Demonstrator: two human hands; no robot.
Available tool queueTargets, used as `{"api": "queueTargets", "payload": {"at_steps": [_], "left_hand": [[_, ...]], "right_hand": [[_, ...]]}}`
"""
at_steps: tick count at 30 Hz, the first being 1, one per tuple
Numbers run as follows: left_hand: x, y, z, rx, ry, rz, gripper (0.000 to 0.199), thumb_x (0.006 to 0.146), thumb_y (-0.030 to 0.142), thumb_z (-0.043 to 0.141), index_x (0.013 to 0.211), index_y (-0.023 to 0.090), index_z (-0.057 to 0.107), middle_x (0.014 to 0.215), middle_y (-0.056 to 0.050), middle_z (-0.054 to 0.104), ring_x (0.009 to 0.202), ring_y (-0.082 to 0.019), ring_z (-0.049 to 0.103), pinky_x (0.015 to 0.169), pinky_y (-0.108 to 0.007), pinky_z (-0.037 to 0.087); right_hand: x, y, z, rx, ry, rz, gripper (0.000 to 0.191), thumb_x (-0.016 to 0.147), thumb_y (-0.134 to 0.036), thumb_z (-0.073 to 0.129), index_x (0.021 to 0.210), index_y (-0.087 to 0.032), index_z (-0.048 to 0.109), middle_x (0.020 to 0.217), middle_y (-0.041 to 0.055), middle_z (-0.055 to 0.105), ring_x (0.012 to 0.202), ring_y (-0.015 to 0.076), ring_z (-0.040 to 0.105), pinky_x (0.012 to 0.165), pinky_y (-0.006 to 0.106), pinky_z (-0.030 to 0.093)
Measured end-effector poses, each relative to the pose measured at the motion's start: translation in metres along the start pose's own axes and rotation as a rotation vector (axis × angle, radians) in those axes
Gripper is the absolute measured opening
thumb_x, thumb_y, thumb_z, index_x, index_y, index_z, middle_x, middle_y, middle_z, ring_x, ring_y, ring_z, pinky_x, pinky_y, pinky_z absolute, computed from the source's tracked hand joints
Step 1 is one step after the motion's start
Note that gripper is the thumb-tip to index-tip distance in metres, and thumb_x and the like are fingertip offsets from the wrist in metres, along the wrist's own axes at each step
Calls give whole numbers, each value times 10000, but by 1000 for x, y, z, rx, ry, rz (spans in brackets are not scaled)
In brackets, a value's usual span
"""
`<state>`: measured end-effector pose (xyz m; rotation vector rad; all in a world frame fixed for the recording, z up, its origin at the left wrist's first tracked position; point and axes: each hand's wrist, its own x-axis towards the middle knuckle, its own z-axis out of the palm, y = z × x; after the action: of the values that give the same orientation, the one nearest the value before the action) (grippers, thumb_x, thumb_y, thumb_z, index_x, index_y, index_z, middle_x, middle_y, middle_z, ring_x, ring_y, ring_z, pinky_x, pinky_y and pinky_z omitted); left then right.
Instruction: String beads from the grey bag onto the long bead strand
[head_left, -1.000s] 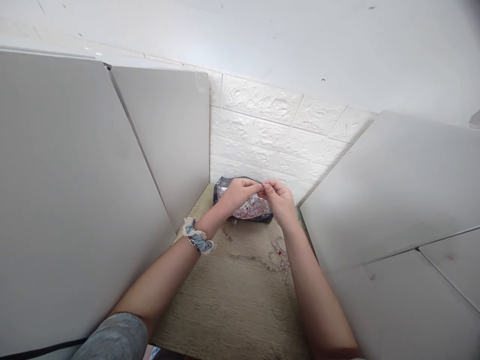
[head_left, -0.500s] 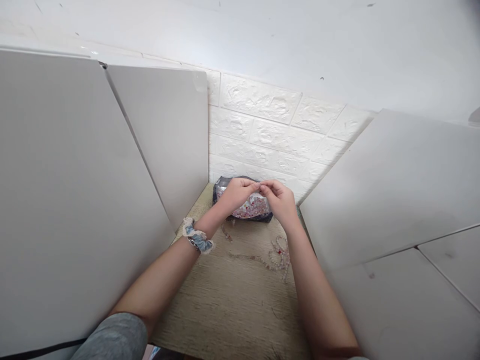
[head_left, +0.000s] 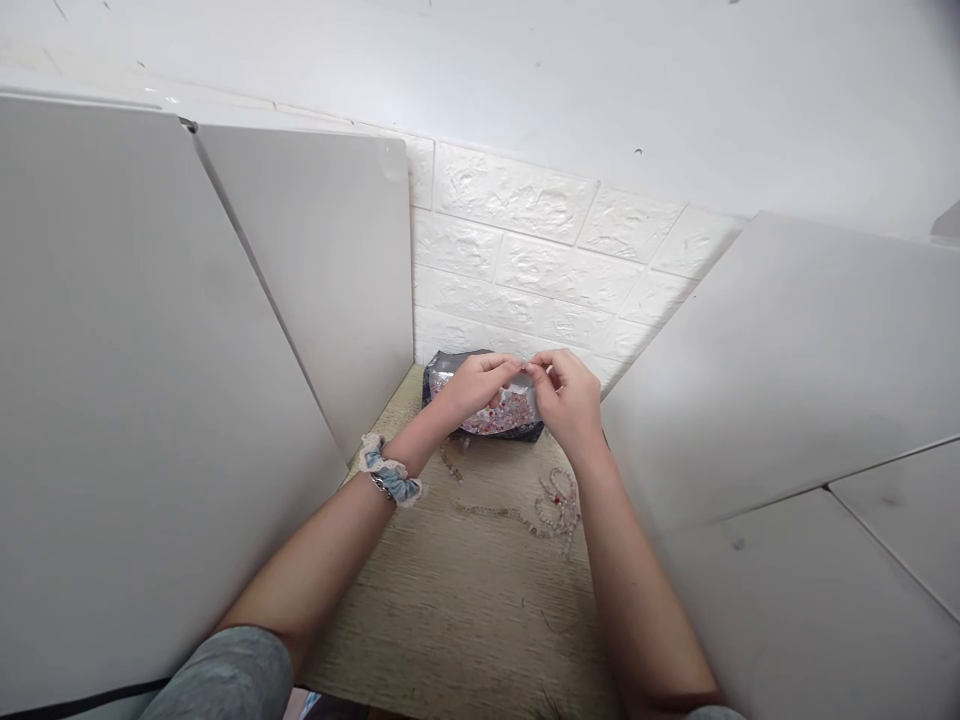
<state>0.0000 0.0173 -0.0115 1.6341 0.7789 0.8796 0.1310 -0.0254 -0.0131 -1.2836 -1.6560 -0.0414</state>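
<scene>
My left hand (head_left: 484,385) and my right hand (head_left: 564,398) meet fingertip to fingertip above a bag of beads (head_left: 506,412). Both are pinched closed around something too small to make out. The bag has a dark edge and a clear front, with pink, red and white beads showing inside; my hands cover part of it. On the tabletop below my right wrist lies a looped string of beads (head_left: 555,505) in pale pink and white, one end trailing left. A short strand of beads (head_left: 450,462) rests by the bag's lower left edge.
The wooden tabletop (head_left: 450,590) runs between a tall white panel (head_left: 315,250) on the left and another white panel (head_left: 787,380) on the right. A white brick-patterned wall (head_left: 517,190) closes off the back. A blue scrunchie (head_left: 390,475) circles my left wrist.
My right hand has shifted slightly right and up, and the gap between the two hands has widened a little. The bag and the bead strings stay where they were on the table.
</scene>
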Motion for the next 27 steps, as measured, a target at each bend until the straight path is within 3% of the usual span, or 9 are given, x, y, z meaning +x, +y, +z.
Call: {"api": "queueTargets", "payload": {"at_steps": [3, 7, 10, 12, 17, 21, 24, 27], "left_hand": [[-2, 3, 0, 0, -84, 35, 306, 750, 427, 434, 753, 144, 550, 605, 15, 456, 490, -52, 420, 410, -174, 281], [-6, 8, -2, -6, -265, 94, 309, 756, 417, 447, 645, 134, 501, 565, 19, 461, 495, -44, 405, 438, -167, 294], [-6, 8, -4, -9, -349, 77, 300, 760, 409, 451, 654, 134, 501, 539, 22, 473, 489, -45, 416, 465, -173, 312], [-6, 7, -4, -4, -386, 55, 288, 756, 405, 460, 670, 135, 510, 530, 20, 486, 496, -53, 434, 485, -182, 328], [-6, 5, -4, -75, -429, 46, 291, 750, 412, 460, 659, 139, 503, 530, 20, 467, 514, -69, 456, 520, -209, 364], [-10, 10, -6, -122, -445, 63, 296, 739, 412, 474, 620, 141, 480, 539, 18, 453, 505, -69, 451, 505, -212, 362], [-14, 16, -8, -96, -450, 70, 270, 725, 406, 502, 664, 144, 509, 491, 34, 426, 451, -56, 402, 449, -195, 323], [-16, 22, -10, -33, -424, 60, 267, 712, 408, 524, 753, 144, 538, 479, 41, 423, 433, -51, 375, 417, -184, 296]], "right_hand": [[0, -6, 0, 153, -3, 118, 129, 789, -288, 433, 726, -182, 473, 637, -17, 504, 572, 93, 459, 548, 227, 363], [2, -12, -5, 586, -31, 276, 150, 794, -340, 428, 750, -200, 396, 539, -57, 452, 459, 69, 423, 447, 191, 344], [5, -19, -19, 850, -22, 376, 166, 796, -358, 422, 768, -212, 348, 590, -56, 526, 401, 59, 423, 396, 183, 353], [7, -25, -33, 932, 52, 376, 173, 790, -356, 435, 776, -213, 337, 670, -39, 577, 430, 62, 476, 428, 195, 409], [5, -43, -72, 876, 360, 221, 114, 805, -306, 429, 809, -215, 362, 741, -25, 606, 578, 84, 584, 513, 205, 468], [-5, -60, -90, 662, 604, 105, 56, 839, -287, 361, 855, -243, 391, 831, -15, 590, 738, 106, 604, 542, 216, 470], [-12, -74, -92, 496, 639, 76, 99, 846, -332, 323, 875, -279, 401, 938, 5, 566, 849, 150, 589, 558, 268, 477], [-6, -89, -91, 525, 577, 36, 85, 844, -328, 324, 857, -284, 396, 968, -9, 561, 891, 147, 578, 567, 265, 465]]}}
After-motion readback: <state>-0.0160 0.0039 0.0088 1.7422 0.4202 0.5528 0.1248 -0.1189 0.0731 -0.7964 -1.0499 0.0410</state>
